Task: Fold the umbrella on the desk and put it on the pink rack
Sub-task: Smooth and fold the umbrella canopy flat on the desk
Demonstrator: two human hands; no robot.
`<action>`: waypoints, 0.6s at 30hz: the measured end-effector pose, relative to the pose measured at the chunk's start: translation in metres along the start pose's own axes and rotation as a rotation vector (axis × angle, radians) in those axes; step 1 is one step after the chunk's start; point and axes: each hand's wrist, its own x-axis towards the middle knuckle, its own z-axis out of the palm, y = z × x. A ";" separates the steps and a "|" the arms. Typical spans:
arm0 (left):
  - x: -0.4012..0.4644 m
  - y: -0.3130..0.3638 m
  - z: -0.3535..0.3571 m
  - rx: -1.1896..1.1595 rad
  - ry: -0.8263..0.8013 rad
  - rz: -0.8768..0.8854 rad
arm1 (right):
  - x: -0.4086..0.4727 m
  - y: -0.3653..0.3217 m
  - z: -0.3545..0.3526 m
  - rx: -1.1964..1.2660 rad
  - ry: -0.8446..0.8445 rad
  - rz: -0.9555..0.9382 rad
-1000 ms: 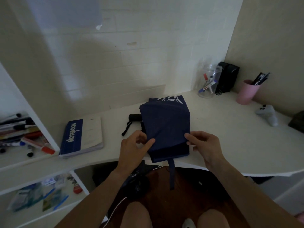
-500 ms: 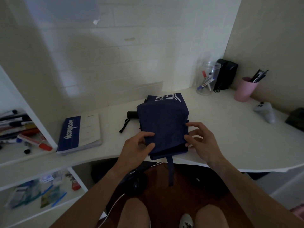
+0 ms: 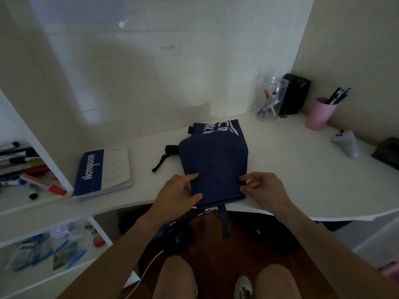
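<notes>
Both hands pinch the near corners of the umbrella on the counter: left hand, right hand.

The room is dim and a bit gray. Soft light falls on the white wall, where a big dark shadow spreads across the left part. A small bright spot shines high up on it. The desk looks palest near its back edge (the front edge is darker). Under the desk it is almost black. Straight lines bend near the sides of the picture. The shelves at the bottom left look blurry.
</notes>
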 end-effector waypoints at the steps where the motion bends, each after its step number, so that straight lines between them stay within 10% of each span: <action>1: 0.001 0.000 0.000 0.034 -0.011 0.015 | 0.000 0.001 0.001 -0.034 -0.009 -0.007; 11: 0.010 -0.004 0.000 0.550 0.162 0.400 | -0.004 -0.011 0.004 -0.530 -0.026 -0.103; 18: 0.024 -0.005 -0.006 0.738 -0.011 0.580 | 0.012 -0.030 0.012 -0.524 -0.077 -0.781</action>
